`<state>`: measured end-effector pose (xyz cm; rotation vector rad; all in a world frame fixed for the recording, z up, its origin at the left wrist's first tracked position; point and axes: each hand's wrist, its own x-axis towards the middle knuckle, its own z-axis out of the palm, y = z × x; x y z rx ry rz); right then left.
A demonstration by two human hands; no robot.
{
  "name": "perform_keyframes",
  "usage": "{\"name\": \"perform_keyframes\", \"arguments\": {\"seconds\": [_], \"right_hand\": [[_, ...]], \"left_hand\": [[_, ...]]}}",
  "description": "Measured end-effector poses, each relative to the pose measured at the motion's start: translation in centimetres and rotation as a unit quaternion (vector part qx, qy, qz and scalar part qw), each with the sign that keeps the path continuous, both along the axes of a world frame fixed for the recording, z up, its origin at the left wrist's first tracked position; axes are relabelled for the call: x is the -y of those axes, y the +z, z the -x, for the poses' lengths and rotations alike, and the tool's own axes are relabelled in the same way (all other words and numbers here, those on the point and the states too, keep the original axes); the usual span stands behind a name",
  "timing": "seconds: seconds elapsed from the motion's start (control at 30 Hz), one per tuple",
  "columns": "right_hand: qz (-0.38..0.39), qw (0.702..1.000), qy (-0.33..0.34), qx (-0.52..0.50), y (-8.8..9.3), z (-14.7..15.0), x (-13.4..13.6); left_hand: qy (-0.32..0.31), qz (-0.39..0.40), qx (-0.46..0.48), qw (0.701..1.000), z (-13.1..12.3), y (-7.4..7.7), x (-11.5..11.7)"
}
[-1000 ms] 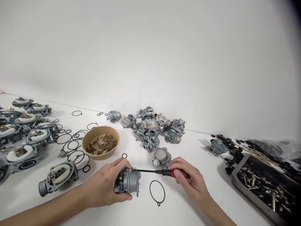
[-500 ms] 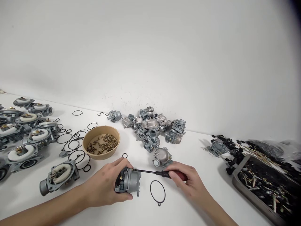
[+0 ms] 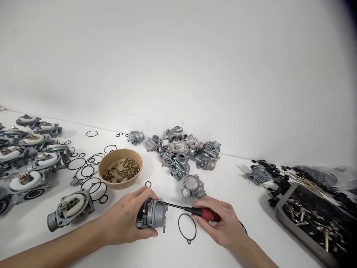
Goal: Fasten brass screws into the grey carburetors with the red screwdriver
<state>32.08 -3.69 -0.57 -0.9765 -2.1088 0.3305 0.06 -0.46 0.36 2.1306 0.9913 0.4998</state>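
My left hand is wrapped round a grey metal carburetor, which lies on its side with its bowl facing right. In my right hand is a screwdriver with a red and black handle. Its thin shaft runs left, and the tip meets the upper edge of the carburetor, where a small brass-coloured screw partly shows. Below the shaft, a black rubber gasket ring with a small loop lies on the white table. Another carburetor rests just behind my right hand.
A tan bowl holds many small brass screws. Opened carburetors with white floats stand at left, with black rings beside them. Further carburetors are heaped at the back. A metal tray of small parts sits at right.
My right hand has shifted its grip on the screwdriver, and the handle has dropped slightly, so the shaft slopes more. The left hand and the carburetor hold still.
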Motion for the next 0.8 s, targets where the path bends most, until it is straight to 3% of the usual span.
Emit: {"name": "perform_keyframes", "arguments": {"seconds": [0.17, 0.67, 0.8], "right_hand": [[-0.02, 0.999, -0.031, -0.02, -0.9, -0.5, -0.1], [-0.006, 0.999, -0.037, -0.024, -0.1, -0.5, -0.4], [0.005, 0.999, -0.038, -0.022, 0.7, -0.2, -0.4]], "left_hand": [[0.004, 0.005, -0.007, 1.0, 0.0, -0.1, 0.0], [0.003, -0.001, -0.018, 1.0, 0.0, 0.4, 0.0], [0.011, -0.03, -0.009, 0.999, 0.0, -0.6, 0.2]]}}
